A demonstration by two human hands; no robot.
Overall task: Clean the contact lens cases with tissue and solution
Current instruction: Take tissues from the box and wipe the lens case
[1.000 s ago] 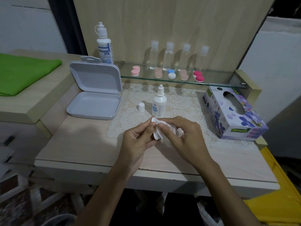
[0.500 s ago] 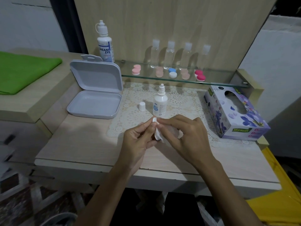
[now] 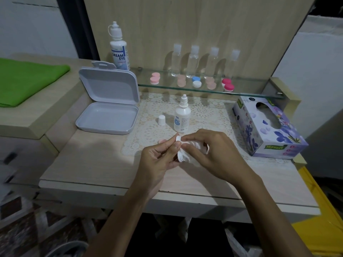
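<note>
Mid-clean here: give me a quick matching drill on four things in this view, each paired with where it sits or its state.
Things:
1. small solution bottle
2. white cap
3. grey box
4. white lens case

Places or states:
A. lid open, at the left of the table
B. held in the left hand, tissue pressed to it by the right hand
C. upright on the lace mat, uncapped
D. standing alone, left of the bottle

Pairs: 1-C, 2-D, 3-A, 4-B
</note>
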